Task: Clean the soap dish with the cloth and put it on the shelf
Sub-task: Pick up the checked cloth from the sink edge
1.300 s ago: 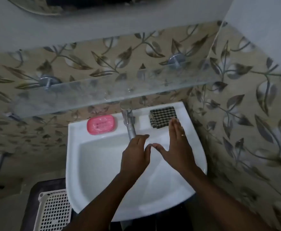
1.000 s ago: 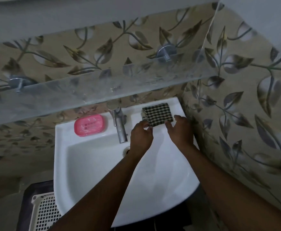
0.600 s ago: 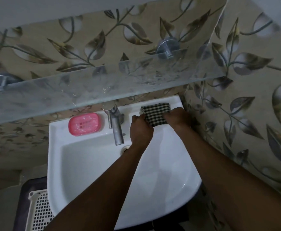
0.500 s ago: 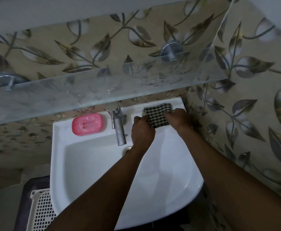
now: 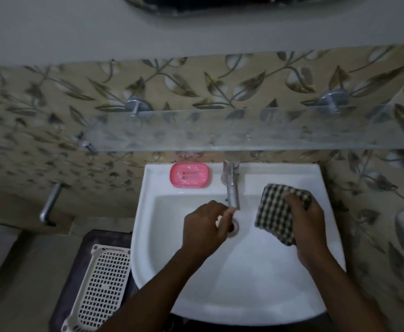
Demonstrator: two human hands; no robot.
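Note:
The pink soap dish [image 5: 191, 175] lies on the back ledge of the white sink [image 5: 145, 212], left of the tap [image 5: 231, 185]. A folded black-and-white checked cloth [image 5: 274, 212] hangs over the right side of the basin, gripped by my right hand [image 5: 308, 224], whose fingers rest on its upper part. My left hand [image 5: 204, 226] hovers over the drain just under the tap spout, fingers loosely curled with nothing in them. It is well short of the soap dish. The glass shelf [image 5: 220, 133] runs along the wall above the sink and carries nothing.
Leaf-patterned tiles cover the back wall and the side wall close on the right. A white perforated basket [image 5: 102, 283] sits on a dark mat on the floor, left of the sink. A metal bar [image 5: 49, 204] sticks out of the wall at the left.
My right hand has lifted the cloth off the sink's back right ledge and brought it forward over the basin. My left hand has let go of it and moved left, under the tap.

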